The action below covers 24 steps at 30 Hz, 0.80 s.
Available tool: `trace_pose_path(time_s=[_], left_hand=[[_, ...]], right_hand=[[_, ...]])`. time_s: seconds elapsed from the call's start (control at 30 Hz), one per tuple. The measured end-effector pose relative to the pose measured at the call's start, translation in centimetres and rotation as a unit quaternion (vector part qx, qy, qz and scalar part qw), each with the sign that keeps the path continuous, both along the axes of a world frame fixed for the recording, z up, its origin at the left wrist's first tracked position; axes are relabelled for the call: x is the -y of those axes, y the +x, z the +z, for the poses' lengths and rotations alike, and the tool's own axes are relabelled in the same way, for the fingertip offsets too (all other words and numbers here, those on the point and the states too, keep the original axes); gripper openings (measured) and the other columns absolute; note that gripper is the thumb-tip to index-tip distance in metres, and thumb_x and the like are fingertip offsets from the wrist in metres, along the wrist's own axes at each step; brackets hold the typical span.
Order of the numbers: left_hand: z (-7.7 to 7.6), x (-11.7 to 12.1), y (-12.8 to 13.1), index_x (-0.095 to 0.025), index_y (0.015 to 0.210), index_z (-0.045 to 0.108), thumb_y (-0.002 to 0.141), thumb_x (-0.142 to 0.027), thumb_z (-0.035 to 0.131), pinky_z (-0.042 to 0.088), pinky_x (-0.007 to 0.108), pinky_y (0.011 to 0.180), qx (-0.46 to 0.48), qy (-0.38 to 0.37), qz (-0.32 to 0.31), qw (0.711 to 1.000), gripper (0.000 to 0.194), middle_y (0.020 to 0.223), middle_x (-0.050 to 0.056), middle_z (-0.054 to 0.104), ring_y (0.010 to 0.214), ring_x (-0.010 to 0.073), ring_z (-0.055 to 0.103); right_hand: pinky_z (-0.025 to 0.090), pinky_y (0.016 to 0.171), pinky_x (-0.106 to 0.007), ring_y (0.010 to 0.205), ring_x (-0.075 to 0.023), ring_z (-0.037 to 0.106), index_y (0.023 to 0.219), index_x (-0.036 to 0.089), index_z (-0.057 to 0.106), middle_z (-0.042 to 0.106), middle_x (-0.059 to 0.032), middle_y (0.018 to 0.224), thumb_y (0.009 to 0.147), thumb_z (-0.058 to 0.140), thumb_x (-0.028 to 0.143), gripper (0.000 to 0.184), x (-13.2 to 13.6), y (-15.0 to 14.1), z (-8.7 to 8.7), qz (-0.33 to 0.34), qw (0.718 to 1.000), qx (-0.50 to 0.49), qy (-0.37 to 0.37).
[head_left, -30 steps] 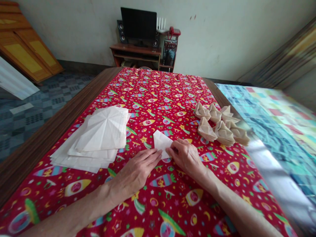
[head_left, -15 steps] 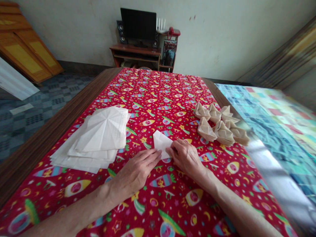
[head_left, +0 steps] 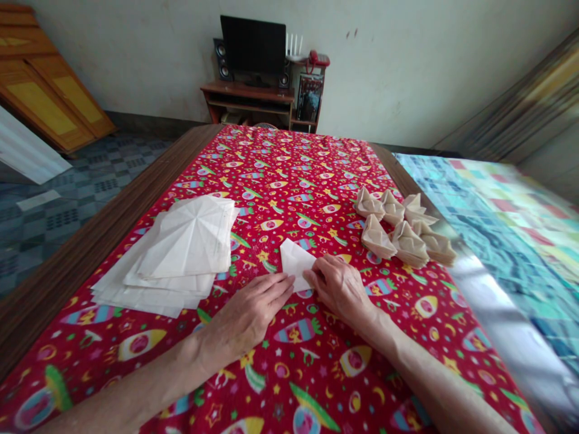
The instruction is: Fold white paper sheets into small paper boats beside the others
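A small folded sheet of white paper (head_left: 296,259) lies on the red patterned cloth in front of me, one pointed corner facing away. My left hand (head_left: 256,304) has its fingers pressed together, the tips holding the paper's lower left edge. On the other side my right hand (head_left: 339,283) is closed over the right part of the paper with curled fingers, hiding that end. To the left rests a stack of creased white paper sheets (head_left: 185,241), the top one marked with fold lines spreading from one point. Several folded tan paper pieces (head_left: 409,244) stand in two rows at the right.
The red cloth (head_left: 280,163) covers a long dark wooden table (head_left: 149,175). Along the right side is a bed with a blue checked cover (head_left: 488,211). Beyond the far end stand a desk (head_left: 248,90) with a monitor (head_left: 253,45) and a red telephone (head_left: 319,58).
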<state>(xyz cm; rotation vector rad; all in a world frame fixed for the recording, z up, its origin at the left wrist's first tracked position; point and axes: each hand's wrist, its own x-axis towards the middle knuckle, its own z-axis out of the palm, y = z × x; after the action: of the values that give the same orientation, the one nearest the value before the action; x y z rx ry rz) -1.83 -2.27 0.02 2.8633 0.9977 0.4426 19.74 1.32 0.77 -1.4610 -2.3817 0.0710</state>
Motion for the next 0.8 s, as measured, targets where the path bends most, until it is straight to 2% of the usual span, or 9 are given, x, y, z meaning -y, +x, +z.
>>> trace_pose_path(time_s=[0.27,0.43,0.53,0.6,0.8], left_hand=[[0.5,-0.4,0.1,-0.009,0.127,0.052,0.083,0.002,0.035,0.041,0.036,0.106,0.058,-0.036,0.000,0.998,0.048,0.131,0.010,0.054,0.124,0.0201,0.045],[0.7,-4.2,0.3,-0.015,0.114,0.061,0.089,-0.005,0.040,0.048,0.028,0.093,0.155,-0.082,-0.012,0.984,0.034,0.109,0.006,0.066,0.105,0.0151,0.057],[0.6,-7.1,0.7,-0.017,0.112,0.063,0.088,-0.013,0.052,0.045,0.035,0.096,0.164,-0.064,-0.017,0.984,0.027,0.111,0.006,0.066,0.106,0.0189,0.056],[0.6,-8.4,1.0,-0.018,0.110,0.064,0.084,-0.018,0.060,0.046,0.035,0.094,0.160,-0.081,-0.017,0.984,0.026,0.110,0.007,0.066,0.105,0.0198,0.057],[0.4,-9.1,1.6,-0.018,0.106,0.067,0.080,-0.022,0.066,0.047,0.031,0.087,0.167,-0.115,0.015,0.979,0.026,0.099,0.005,0.066,0.096,0.0186,0.059]], right_hand=[[0.030,0.059,-0.024,0.063,-0.0133,0.049,0.074,0.018,0.056,0.057,-0.0016,0.071,0.090,0.051,0.030,0.021,0.0,-0.1,-0.1,-0.005,1.000,0.006,-0.004],[0.030,0.059,-0.024,0.064,-0.0131,0.050,0.075,0.018,0.057,0.057,-0.0013,0.072,0.089,0.053,0.031,0.020,0.0,-0.1,-0.1,-0.009,1.000,0.003,-0.010],[0.031,0.060,-0.024,0.065,-0.0131,0.050,0.076,0.018,0.057,0.057,-0.0015,0.073,0.089,0.053,0.031,0.019,0.0,-0.1,-0.2,-0.011,1.000,0.001,-0.012],[0.031,0.059,-0.024,0.065,-0.0133,0.050,0.077,0.018,0.057,0.057,-0.0015,0.073,0.089,0.053,0.031,0.019,0.1,0.0,-0.2,-0.015,1.000,0.004,-0.013],[0.031,0.061,-0.024,0.066,-0.0135,0.050,0.077,0.019,0.057,0.057,-0.0018,0.074,0.090,0.052,0.032,0.020,0.1,0.0,-0.3,-0.011,1.000,0.004,-0.007]])
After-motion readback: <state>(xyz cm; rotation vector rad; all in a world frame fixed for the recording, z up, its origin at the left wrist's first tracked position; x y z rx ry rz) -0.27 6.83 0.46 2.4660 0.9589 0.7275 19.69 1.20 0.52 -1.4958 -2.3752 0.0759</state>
